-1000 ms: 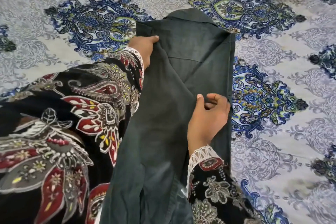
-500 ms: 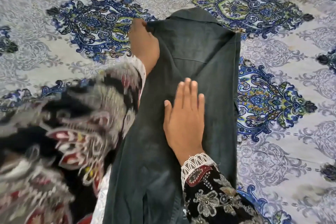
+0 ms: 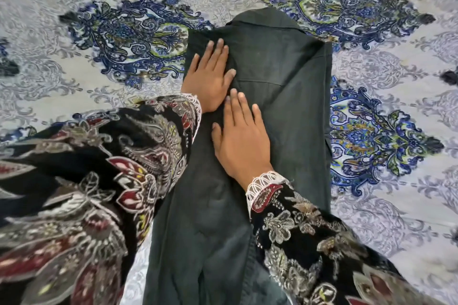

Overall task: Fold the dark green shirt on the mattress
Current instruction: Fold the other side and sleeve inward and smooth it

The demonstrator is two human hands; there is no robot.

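The dark green shirt (image 3: 292, 96) lies on the mattress as a long narrow strip, its sides folded inward and its collar at the far end. My left hand (image 3: 209, 74) lies flat on the upper left part of the shirt, fingers straight and together. Just below and to the right, my right hand (image 3: 241, 136) presses flat on the middle of the strip, fingers pointing away from me. Neither hand holds any cloth. Both wrists wear black floral sleeves with white lace cuffs. The shirt's near end runs out of view at the bottom.
The mattress is covered by a grey sheet (image 3: 386, 218) with large blue and green paisley medallions on both sides of the shirt. My wide left sleeve (image 3: 94, 181) hides the sheet at the lower left.
My right hand let go of the shirt's right edge and now lies flat on the middle. My left hand released the left shoulder fold and flattened onto the cloth.
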